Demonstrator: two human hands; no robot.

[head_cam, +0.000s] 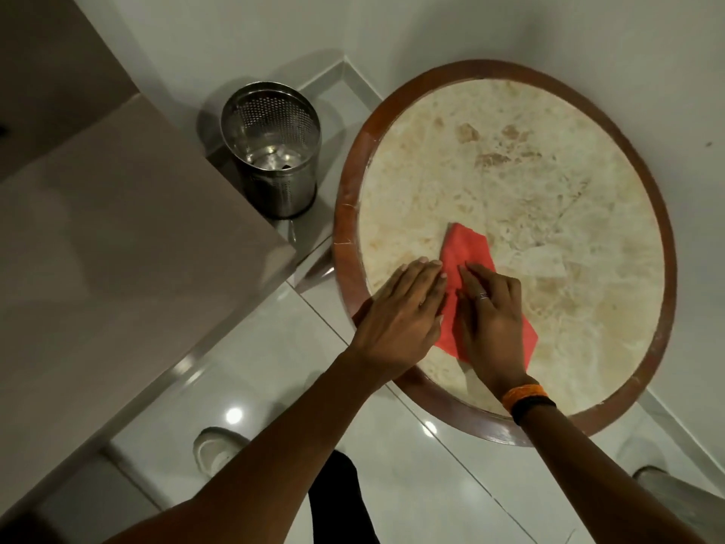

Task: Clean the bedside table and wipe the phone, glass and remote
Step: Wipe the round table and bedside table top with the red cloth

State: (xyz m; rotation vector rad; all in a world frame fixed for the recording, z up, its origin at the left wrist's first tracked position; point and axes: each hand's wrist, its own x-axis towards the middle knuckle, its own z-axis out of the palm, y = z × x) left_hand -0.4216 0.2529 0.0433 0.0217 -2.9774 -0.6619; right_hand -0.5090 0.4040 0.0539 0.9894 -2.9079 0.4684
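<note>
A round table [549,198] with a cream marble top and a brown wooden rim fills the right half of the view. A red cloth [465,251] lies flat on its near left part. My left hand [400,312] rests flat with fingers together, fingertips on the cloth's left edge and palm over the table rim. My right hand [490,312], with a ring and orange and black wristbands, presses flat on the cloth's middle. No phone, glass or remote is in view.
A perforated steel bin [274,151] stands on the floor left of the table, against the wall corner. A beige counter or cabinet top [117,237] runs along the left. Glossy white floor tiles [392,484] lie below, with a slippered foot [214,449] near the bottom.
</note>
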